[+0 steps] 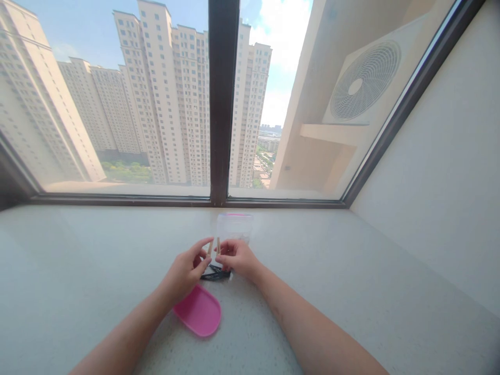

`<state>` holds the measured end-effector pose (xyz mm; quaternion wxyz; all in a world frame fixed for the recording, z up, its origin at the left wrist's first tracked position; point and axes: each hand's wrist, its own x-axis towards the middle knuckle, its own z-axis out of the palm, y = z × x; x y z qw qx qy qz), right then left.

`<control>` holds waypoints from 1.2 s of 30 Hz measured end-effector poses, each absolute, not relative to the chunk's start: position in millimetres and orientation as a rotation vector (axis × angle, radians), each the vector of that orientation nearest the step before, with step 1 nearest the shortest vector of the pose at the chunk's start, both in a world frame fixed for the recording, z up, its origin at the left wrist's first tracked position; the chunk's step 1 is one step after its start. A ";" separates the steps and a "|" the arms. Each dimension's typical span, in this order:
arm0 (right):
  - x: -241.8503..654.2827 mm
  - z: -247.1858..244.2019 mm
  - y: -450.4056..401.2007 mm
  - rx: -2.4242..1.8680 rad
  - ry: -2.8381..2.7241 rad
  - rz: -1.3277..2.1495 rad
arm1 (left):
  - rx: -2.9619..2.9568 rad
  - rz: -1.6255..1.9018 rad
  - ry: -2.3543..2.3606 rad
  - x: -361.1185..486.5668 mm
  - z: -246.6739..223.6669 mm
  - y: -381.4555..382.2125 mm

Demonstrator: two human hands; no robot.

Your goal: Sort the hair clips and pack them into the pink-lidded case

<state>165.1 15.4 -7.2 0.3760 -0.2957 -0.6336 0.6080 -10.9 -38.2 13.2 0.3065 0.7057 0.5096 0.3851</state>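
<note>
My left hand (190, 264) pinches a small light wooden piece (210, 247), perhaps a clothespin, between thumb and fingertips. Close beside it, my right hand (235, 256) grips a similar wooden piece (218, 246), held upright. A narrow gap separates the two pieces. Below the hands a bundle of black cord-like strips (216, 274) lies on the pale speckled surface. The pink tray (201, 312) with rounded corners sits nearer to me, partly covered by my left hand and wrist. Behind my right hand lies a clear zip bag (234, 225) with a pink seal; its contents are too small to tell.
The pale countertop (97, 271) runs back to a dark window frame (220, 104). A white wall (441, 172) rises on the right. Tall buildings and an air-conditioner unit (363, 80) show outside the glass.
</note>
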 end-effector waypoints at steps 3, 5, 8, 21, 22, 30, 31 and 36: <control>165.7 -7.4 15.5 -0.745 -1.625 1.577 | 1.846 1.052 1.354 -10.6 14.3 -38.7; 166.2 -7.3 15.3 -0.740 -1.629 1.583 | 1.820 1.073 1.341 -10.3 15.2 -38.9; 166.9 -6.6 14.8 -0.740 -1.637 1.592 | 1.771 1.103 1.314 -10.0 16.7 -38.9; 167.5 -5.3 15.4 -0.747 -1.643 1.622 | 1.764 1.117 1.327 -11.5 14.6 -36.5; 167.7 -5.3 15.6 -0.746 -1.646 1.621 | 1.766 1.115 1.322 -11.4 14.6 -36.8; 167.2 -6.3 15.7 -0.754 -1.637 1.612 | 1.768 1.105 1.320 -10.1 19.0 -39.2; 167.1 -6.3 15.5 -0.749 -1.637 1.609 | 1.765 1.108 1.313 -10.0 19.2 -39.2; 166.9 -5.8 14.8 -0.743 -1.648 1.587 | 1.744 1.126 1.281 -9.5 19.5 -40.2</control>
